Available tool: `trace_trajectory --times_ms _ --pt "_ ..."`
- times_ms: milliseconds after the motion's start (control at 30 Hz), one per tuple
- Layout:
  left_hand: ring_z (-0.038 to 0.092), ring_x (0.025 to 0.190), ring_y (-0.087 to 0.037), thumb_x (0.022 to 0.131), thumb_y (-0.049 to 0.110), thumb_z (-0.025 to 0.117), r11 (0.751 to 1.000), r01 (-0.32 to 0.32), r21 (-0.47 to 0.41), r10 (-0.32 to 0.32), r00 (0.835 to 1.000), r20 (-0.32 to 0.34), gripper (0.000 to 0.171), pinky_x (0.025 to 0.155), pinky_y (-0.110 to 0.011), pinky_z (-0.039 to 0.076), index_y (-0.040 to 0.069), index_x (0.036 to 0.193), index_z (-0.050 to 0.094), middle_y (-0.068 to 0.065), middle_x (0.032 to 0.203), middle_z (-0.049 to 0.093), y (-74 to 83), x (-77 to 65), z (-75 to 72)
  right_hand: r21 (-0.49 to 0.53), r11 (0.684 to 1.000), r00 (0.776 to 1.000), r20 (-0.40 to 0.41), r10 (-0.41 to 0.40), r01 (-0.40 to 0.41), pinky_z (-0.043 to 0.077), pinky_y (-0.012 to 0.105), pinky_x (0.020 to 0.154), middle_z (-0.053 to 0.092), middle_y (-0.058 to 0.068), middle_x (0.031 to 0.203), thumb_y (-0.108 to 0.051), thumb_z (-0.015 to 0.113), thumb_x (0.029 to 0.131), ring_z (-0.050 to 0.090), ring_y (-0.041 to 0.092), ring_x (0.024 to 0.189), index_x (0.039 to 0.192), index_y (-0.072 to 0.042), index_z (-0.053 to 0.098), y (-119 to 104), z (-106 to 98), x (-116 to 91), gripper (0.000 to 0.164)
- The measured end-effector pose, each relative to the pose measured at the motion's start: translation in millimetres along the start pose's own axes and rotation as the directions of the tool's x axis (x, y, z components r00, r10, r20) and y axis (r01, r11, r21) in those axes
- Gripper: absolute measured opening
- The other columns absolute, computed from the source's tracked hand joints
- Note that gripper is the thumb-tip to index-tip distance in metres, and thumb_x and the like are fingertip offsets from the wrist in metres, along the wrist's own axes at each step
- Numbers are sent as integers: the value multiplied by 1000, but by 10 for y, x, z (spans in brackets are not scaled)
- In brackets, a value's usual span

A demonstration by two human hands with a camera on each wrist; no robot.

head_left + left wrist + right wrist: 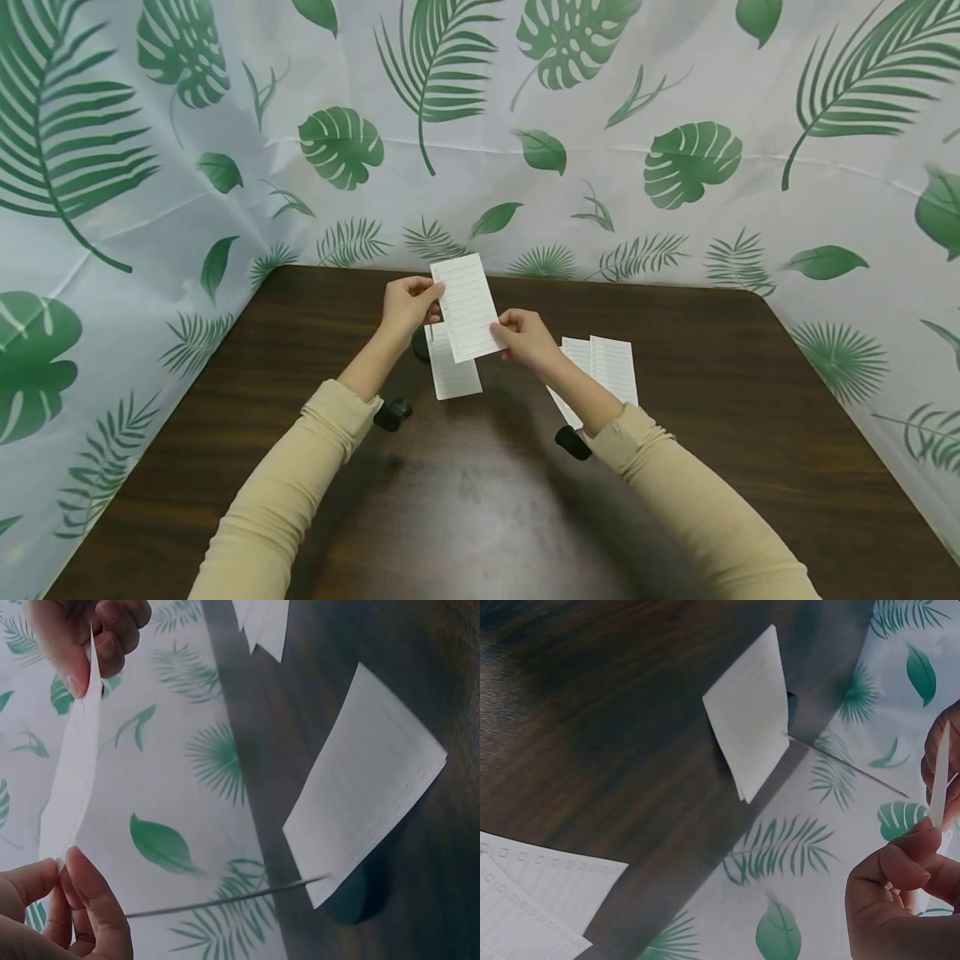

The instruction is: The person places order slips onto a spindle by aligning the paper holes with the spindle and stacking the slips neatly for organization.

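In the head view a white lined sheet with a column of small boxes [468, 307] is held up over the table. My left hand [409, 305] pinches its left edge between thumb and fingers. The lower right edge is pinched by my right hand [527, 337]. Below it are a few more sheets [364, 780], pierced near one edge by the thin metal rod of a paper spike [225, 901]. The spike's dark round base [363, 896] shows partly from under them. In the right wrist view the rod's tip points up beside the held sheet, which appears nearly edge-on.
Several loose lined sheets [617, 367] lie overlapping on the dark wooden table [465, 517], partly behind my right forearm. A leaf-patterned white curtain [600, 217] stands along the table's far and side edges. Black wrist-camera mounts [393, 414] hang at both wrists.
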State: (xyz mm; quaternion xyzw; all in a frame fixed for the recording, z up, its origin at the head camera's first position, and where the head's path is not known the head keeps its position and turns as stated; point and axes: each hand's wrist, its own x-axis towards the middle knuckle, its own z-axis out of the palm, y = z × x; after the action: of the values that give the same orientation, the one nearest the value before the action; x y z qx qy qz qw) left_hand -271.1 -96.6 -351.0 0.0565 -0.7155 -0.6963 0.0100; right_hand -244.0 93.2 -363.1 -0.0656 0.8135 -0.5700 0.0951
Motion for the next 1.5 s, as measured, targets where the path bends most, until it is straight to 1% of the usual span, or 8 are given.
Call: trace_trajectory --times_ms 233,400,500,667,933,1200,1400,1500 --pt "54 55 -5 90 13 64 997 -30 76 30 1000 -5 29 50 -14 52 -10 108 62 3 72 56 95 118 -59 20 999 999 -21 25 -25 44 15 47 53 -4 64 -8 51 96 46 6 51 98 10 56 -110 24 70 18" --pt "53 53 -3 88 12 65 992 -48 113 52 998 -36 27 47 -13 51 -9 104 65 3 70 56 106 180 -71 51 998 999 -15 39 -38 44 15 47 52 -5 61 -8 51 96 45 6 50 96 9 55 -121 64 110 17" --pt "52 55 -4 87 13 67 990 -39 137 48 997 -63 26 47 -13 50 -7 103 66 4 69 56 89 205 -83 65 997 999 -8 44 -43 43 15 47 51 -5 60 -7 51 96 45 6 49 96 9 55 -111 91 132 17" --pt "51 59 -4 87 13 67 991 -19 135 32 995 -96 26 47 -12 50 -6 104 66 6 71 55 54 246 -118 71 996 999 -17 52 -50 43 14 46 50 -5 61 -7 50 96 45 6 48 95 9 55 -98 123 168 17" --pt "50 66 -5 93 17 59 993 29 113 -19 996 -87 30 48 -12 50 -6 111 64 1 86 54 -5 265 -118 66 994 996 -1 85 -85 43 16 47 50 -4 61 -8 51 96 46 7 47 93 6 55 -55 169 198 15" --pt "50 61 -3 89 17 64 985 -10 175 27 995 -99 28 47 -11 49 -6 107 66 3 76 54 -57 270 -109 58 994 995 -17 97 -95 39 16 45 52 -4 59 -9 51 96 46 7 46 94 6 55 -16 215 222 15" --pt "51 63 -4 89 17 66 984 -12 177 37 990 -139 25 49 -13 50 -3 103 68 2 81 57 -104 286 -92 61 993 995 -8 100 -100 38 15 44 51 -5 58 -8 51 96 46 6 45 94 6 55 24 246 237 15" --pt "51 63 -4 88 18 66 985 -11 172 38 987 -158 25 55 -18 54 -1 103 69 1 85 59 -117 286 -99 67 993 995 1 101 -101 38 15 45 50 -5 57 -8 51 96 46 6 46 95 7 55 18 264 240 16"
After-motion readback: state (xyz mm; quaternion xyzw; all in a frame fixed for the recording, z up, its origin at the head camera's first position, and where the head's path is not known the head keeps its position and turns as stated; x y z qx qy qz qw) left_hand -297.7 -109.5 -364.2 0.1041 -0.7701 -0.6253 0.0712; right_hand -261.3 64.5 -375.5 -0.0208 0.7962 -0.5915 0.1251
